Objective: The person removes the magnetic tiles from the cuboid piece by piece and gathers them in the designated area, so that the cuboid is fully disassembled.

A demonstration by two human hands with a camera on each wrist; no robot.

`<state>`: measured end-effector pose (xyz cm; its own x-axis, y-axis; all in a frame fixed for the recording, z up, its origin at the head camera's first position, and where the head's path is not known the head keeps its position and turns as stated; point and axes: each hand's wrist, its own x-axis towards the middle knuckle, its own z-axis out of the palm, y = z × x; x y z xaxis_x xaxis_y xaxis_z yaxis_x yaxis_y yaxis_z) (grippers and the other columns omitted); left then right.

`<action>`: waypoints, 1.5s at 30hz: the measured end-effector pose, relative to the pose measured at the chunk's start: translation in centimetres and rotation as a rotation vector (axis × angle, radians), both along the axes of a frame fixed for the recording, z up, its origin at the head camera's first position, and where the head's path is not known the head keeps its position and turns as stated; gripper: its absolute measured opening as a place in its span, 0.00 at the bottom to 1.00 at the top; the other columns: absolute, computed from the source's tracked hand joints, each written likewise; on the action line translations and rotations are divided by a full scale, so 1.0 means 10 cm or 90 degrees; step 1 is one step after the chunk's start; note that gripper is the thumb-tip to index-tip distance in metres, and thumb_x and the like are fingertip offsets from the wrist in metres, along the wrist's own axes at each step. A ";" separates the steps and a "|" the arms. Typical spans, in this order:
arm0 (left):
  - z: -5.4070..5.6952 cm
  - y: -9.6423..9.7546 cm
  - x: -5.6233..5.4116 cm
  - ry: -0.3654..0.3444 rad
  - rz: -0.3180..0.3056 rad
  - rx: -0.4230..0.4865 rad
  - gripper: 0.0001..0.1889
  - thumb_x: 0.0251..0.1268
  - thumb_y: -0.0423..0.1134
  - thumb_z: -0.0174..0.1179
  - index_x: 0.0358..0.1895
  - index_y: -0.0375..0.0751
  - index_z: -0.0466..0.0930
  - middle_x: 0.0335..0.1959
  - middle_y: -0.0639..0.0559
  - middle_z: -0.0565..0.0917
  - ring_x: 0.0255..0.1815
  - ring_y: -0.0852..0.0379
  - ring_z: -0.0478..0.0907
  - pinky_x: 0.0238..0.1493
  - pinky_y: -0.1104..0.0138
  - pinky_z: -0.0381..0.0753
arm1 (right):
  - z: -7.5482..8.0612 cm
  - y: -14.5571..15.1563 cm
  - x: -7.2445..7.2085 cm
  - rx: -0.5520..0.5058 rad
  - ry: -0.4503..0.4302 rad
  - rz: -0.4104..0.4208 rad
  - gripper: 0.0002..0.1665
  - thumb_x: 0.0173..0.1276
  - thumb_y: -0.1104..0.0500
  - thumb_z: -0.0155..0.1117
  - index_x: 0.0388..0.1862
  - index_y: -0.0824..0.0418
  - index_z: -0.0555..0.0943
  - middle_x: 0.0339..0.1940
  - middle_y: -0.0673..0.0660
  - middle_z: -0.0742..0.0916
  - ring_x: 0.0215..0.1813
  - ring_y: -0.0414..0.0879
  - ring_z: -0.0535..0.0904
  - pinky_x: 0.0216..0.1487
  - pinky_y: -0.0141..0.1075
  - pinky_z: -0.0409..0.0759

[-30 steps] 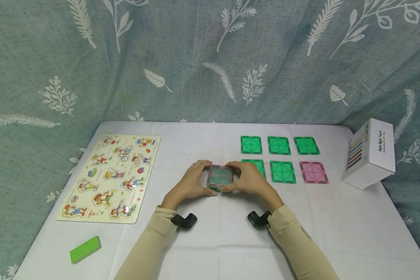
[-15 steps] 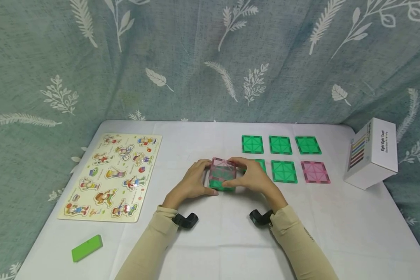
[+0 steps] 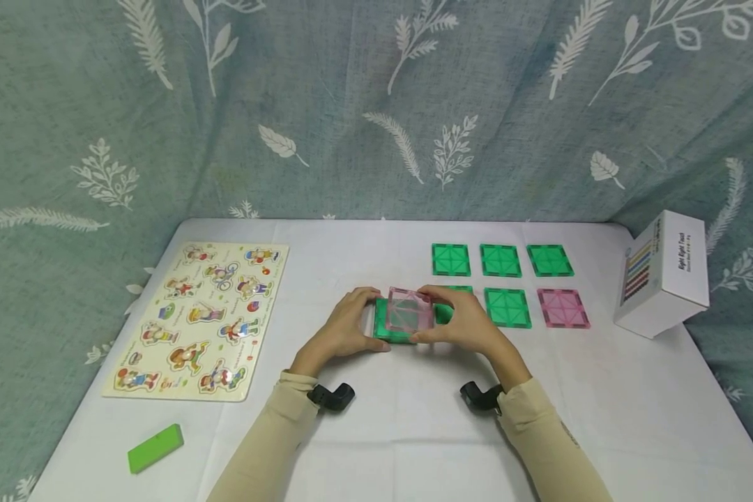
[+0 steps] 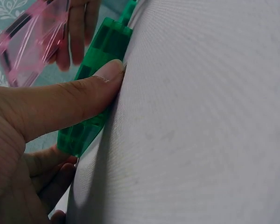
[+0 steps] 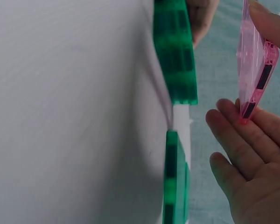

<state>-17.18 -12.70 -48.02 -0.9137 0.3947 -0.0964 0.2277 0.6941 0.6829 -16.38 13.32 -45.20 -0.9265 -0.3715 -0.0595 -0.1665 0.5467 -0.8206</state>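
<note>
My left hand (image 3: 344, 326) grips a small stack of green square magnetic tiles (image 3: 381, 321) on the table, its thumb against the near edge. Several layers show along the edge of the green stack (image 4: 95, 56) in the left wrist view. A translucent pink magnetic tile (image 3: 408, 310) is pinched at its edges by my right hand (image 3: 470, 322). It overlaps the stack from the head camera; in the right wrist view the pink tile (image 5: 253, 70) is raised and apart from the stack. Behind my right hand, a green tile (image 3: 458, 288) is partly hidden.
Two rows of flat tiles lie at the back right: green ones (image 3: 500, 260) and a pink one (image 3: 563, 308) at the front row's right end. Beyond stands a white box (image 3: 665, 279). On the left are a picture puzzle board (image 3: 194, 321) and a green block (image 3: 155, 448).
The pink tile has come off the top of the stack, first tilting up, then shifting right in my right hand. Green tiles now show beneath it. My left hand stays on the stack.
</note>
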 end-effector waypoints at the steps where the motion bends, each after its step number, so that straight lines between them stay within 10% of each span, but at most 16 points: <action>1: 0.00 0.00 0.00 0.000 0.001 -0.001 0.51 0.39 0.48 0.83 0.71 0.43 0.65 0.75 0.50 0.66 0.79 0.47 0.60 0.83 0.49 0.56 | 0.01 0.02 0.02 0.004 0.001 0.000 0.52 0.44 0.41 0.85 0.70 0.48 0.75 0.65 0.53 0.83 0.70 0.55 0.77 0.66 0.58 0.78; 45: -0.04 0.02 0.01 0.020 0.016 -0.016 0.52 0.39 0.50 0.83 0.71 0.42 0.66 0.74 0.48 0.68 0.78 0.47 0.61 0.82 0.50 0.58 | -0.15 0.57 0.67 0.166 0.075 -0.026 0.54 0.41 0.46 0.88 0.68 0.56 0.76 0.66 0.56 0.83 0.69 0.56 0.77 0.72 0.55 0.75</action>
